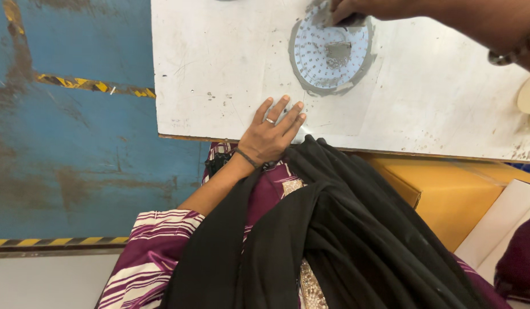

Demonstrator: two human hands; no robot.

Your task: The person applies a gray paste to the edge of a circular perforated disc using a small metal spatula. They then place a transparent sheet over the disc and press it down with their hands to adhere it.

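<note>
A round white disc point(332, 52) dotted with small points lies on the white table point(219, 63), with grey paste smeared around its rim and a grey blob point(337, 54) at its centre. My right hand point(356, 8) reaches in from the right at the top edge of the view. It grips a small dark flat tool point(349, 22) pressed on the disc's far edge. A bracelet point(509, 54) sits on that wrist. My left hand point(273, 131), with a ring and a thin wristband, rests flat on the table's near edge, fingers apart and holding nothing.
A black scarf point(345, 229) and purple striped clothing point(156, 246) fill the foreground. Under the table at the right is a yellow box point(448, 189) with a white board point(499, 223) beside it. The blue floor point(76, 143) at left carries yellow-black tape point(93, 84).
</note>
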